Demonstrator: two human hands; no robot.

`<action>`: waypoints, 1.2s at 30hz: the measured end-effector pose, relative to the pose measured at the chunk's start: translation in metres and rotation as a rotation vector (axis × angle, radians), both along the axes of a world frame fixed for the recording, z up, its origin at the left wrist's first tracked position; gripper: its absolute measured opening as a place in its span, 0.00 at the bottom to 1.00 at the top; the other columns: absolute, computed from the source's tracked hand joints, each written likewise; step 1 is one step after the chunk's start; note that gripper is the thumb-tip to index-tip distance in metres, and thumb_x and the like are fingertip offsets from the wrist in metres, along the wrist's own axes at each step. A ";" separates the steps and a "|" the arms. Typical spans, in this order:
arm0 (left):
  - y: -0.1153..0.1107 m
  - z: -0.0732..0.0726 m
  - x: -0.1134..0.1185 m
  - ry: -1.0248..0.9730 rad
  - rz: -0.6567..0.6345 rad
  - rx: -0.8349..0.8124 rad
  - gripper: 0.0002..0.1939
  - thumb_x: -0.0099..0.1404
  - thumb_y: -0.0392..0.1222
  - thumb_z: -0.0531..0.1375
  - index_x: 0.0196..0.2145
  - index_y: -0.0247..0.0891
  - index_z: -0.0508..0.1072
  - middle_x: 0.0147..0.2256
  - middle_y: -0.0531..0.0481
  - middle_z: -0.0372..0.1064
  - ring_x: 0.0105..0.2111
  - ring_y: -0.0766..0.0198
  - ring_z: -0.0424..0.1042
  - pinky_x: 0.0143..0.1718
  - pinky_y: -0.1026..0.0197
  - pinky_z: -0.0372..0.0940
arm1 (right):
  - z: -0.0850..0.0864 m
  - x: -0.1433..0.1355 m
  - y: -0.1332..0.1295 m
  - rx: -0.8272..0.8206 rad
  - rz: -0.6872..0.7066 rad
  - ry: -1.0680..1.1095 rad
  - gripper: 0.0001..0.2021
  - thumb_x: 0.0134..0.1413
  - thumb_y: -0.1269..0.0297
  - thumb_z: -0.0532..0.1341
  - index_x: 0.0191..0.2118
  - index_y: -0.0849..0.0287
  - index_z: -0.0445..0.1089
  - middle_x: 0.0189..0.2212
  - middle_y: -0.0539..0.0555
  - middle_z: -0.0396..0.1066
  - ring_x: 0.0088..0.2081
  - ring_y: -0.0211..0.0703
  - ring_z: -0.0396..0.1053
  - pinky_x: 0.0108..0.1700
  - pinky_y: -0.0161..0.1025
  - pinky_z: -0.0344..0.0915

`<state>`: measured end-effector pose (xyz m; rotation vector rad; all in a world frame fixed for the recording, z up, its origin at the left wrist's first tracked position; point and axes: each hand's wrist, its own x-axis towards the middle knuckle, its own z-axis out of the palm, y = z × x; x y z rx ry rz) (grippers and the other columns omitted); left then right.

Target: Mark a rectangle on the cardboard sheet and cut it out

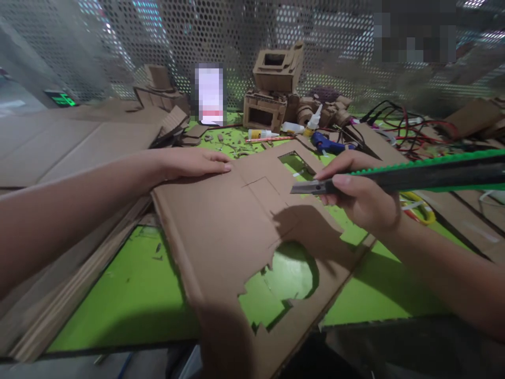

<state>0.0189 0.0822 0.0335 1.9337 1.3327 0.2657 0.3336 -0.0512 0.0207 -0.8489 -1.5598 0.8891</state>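
A sheet of brown cardboard lies over the green tabletop, its near end reaching past the table edge. Lines outlining a rough rectangle show in its middle; a rectangular hole is cut near the far end, and a large ragged, partly round hole nearer me. My left hand rests on the far left part of the sheet, palm down with fingers stretched out. My right hand grips a green and black utility knife above the sheet's right side. The knife's blade is out and points left, over the drawn lines.
Cardboard boxes, glue bottles and a blue glue gun stand or lie at the back. Tangled cables are at back right. Large cardboard sheets cover the left. A perforated metal screen rises behind.
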 end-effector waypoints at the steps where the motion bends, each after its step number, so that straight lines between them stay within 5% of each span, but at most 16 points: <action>1: 0.003 0.001 0.006 0.048 -0.020 0.014 0.28 0.51 0.64 0.72 0.43 0.44 0.86 0.53 0.40 0.82 0.60 0.35 0.75 0.66 0.41 0.65 | 0.001 -0.002 0.001 -0.011 -0.012 -0.015 0.05 0.61 0.67 0.66 0.35 0.53 0.81 0.21 0.48 0.73 0.21 0.38 0.68 0.21 0.37 0.60; 5: 0.012 0.000 0.030 0.161 -0.118 0.021 0.31 0.52 0.67 0.69 0.46 0.44 0.85 0.53 0.42 0.82 0.56 0.38 0.77 0.65 0.43 0.66 | 0.001 -0.013 0.009 -0.076 -0.062 -0.082 0.04 0.65 0.69 0.64 0.40 0.53 0.77 0.22 0.46 0.73 0.23 0.37 0.70 0.24 0.34 0.64; 10: 0.024 -0.001 0.045 0.224 -0.242 -0.053 0.38 0.54 0.60 0.64 0.61 0.48 0.80 0.62 0.46 0.77 0.62 0.42 0.73 0.64 0.52 0.65 | -0.009 -0.030 0.024 -0.181 -0.082 -0.080 0.05 0.65 0.65 0.65 0.35 0.53 0.73 0.23 0.46 0.72 0.24 0.36 0.70 0.26 0.34 0.67; 16: 0.020 0.006 0.043 0.464 -0.383 -0.036 0.49 0.57 0.68 0.61 0.73 0.50 0.66 0.69 0.45 0.69 0.65 0.35 0.69 0.69 0.45 0.57 | -0.028 -0.036 0.031 -0.284 -0.096 0.002 0.04 0.64 0.65 0.64 0.35 0.53 0.74 0.23 0.46 0.73 0.25 0.36 0.71 0.29 0.34 0.70; 21: -0.001 -0.005 0.033 0.537 -0.263 0.041 0.44 0.60 0.74 0.53 0.61 0.41 0.78 0.54 0.38 0.80 0.48 0.38 0.78 0.52 0.48 0.67 | -0.037 -0.031 0.029 -0.271 -0.055 0.035 0.05 0.64 0.64 0.66 0.34 0.52 0.77 0.25 0.46 0.77 0.26 0.36 0.73 0.29 0.34 0.70; 25: -0.002 -0.015 0.029 0.497 -0.203 0.017 0.43 0.59 0.77 0.56 0.55 0.40 0.80 0.47 0.40 0.80 0.41 0.43 0.78 0.44 0.51 0.67 | -0.044 -0.027 0.027 -0.253 -0.024 -0.012 0.04 0.68 0.60 0.67 0.39 0.49 0.78 0.29 0.46 0.78 0.29 0.38 0.75 0.33 0.36 0.71; 30: 0.000 -0.011 0.032 0.396 -0.204 -0.011 0.31 0.70 0.66 0.54 0.52 0.39 0.80 0.45 0.44 0.80 0.38 0.51 0.75 0.45 0.52 0.63 | -0.052 -0.023 0.025 -0.220 -0.031 -0.036 0.05 0.70 0.56 0.67 0.43 0.49 0.78 0.33 0.47 0.79 0.31 0.39 0.75 0.35 0.39 0.71; 36: 0.001 -0.022 0.030 0.424 -0.100 -0.046 0.36 0.58 0.75 0.61 0.46 0.41 0.83 0.39 0.45 0.78 0.39 0.47 0.75 0.47 0.52 0.64 | -0.053 -0.022 0.025 -0.211 -0.032 -0.062 0.06 0.69 0.54 0.68 0.43 0.49 0.79 0.33 0.46 0.79 0.32 0.37 0.75 0.34 0.38 0.70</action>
